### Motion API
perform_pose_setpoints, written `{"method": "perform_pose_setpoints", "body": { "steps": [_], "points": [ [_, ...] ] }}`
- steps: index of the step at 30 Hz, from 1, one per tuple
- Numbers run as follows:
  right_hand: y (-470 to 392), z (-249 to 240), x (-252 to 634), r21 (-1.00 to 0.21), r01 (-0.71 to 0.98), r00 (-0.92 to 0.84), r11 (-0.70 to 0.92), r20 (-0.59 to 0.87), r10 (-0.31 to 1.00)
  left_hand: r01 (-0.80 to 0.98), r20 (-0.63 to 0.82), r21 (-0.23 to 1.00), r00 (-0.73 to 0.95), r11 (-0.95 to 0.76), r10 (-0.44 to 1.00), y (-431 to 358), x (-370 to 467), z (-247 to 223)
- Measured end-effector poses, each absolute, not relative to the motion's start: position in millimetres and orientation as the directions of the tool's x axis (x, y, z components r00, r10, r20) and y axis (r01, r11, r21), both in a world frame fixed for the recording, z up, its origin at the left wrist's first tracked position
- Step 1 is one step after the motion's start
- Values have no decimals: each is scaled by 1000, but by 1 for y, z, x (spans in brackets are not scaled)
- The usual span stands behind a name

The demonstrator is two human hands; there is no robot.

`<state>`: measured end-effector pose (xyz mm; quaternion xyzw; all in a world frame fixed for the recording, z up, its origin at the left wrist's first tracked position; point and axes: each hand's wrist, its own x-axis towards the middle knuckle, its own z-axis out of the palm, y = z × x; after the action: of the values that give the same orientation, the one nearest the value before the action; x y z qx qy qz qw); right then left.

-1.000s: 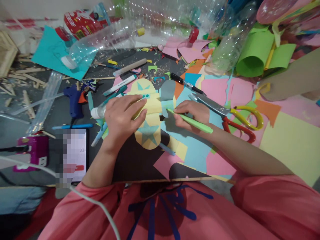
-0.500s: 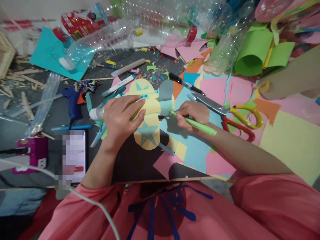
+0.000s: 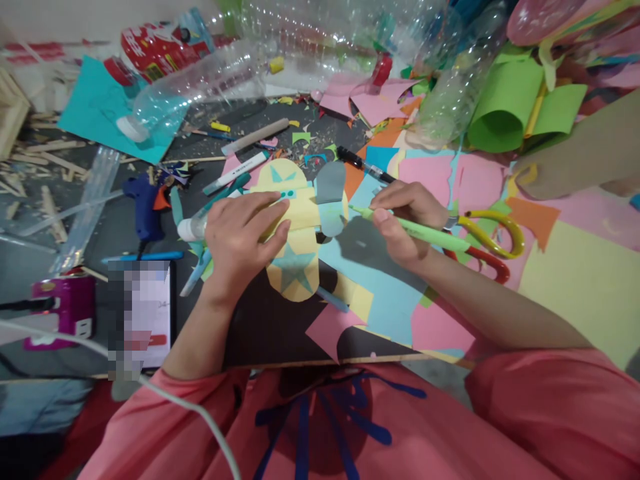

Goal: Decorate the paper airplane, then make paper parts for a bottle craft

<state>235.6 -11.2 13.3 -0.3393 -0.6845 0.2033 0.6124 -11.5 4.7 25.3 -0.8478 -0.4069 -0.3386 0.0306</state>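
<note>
A yellow paper cutout (image 3: 303, 215) with rounded ends lies before me, a teal star (image 3: 294, 267) on its lower part. My left hand (image 3: 245, 230) rests on its left side with fingers apart, pressing on the paper. Beside its right edge is a rounded piece, grey above and light blue below (image 3: 331, 217), with faint green marks. In my right hand (image 3: 413, 223) is a light green marker (image 3: 430, 235), its tip lifted just right of that piece. Scissors with yellow and red handles (image 3: 493, 212) lie partly hidden behind this hand.
Clear plastic bottles (image 3: 200, 83) line the back. A blue glue gun (image 3: 147, 203), a phone (image 3: 150, 313) and a purple power block (image 3: 63, 310) lie left. A black pen (image 3: 365, 163) and colored paper scraps (image 3: 390, 300) surround the work. A green paper roll (image 3: 505, 107) stands back right.
My right hand has moved right and slightly up, drawing the marker tip off the light blue paper. It now covers the scissor blades. My left hand has stayed in place.
</note>
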Motion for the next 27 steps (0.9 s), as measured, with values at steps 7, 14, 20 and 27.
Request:
{"method": "perform_pose_setpoints", "body": {
  "steps": [7,14,20,27],
  "points": [
    [-10,17,231,-812,190,-115,552,540,834,720,554,275,424,-638,716,4,-13,24],
    [-10,18,229,-828,189,-123,529,514,849,757,558,199,434,-622,707,4,-11,26],
    [-10,19,232,-820,220,-156,528,505,849,751,614,120,457,-649,644,5,-11,24],
    [-10,19,231,-808,238,-135,539,522,842,762,565,192,430,-619,704,4,-10,26]
  ]
}}
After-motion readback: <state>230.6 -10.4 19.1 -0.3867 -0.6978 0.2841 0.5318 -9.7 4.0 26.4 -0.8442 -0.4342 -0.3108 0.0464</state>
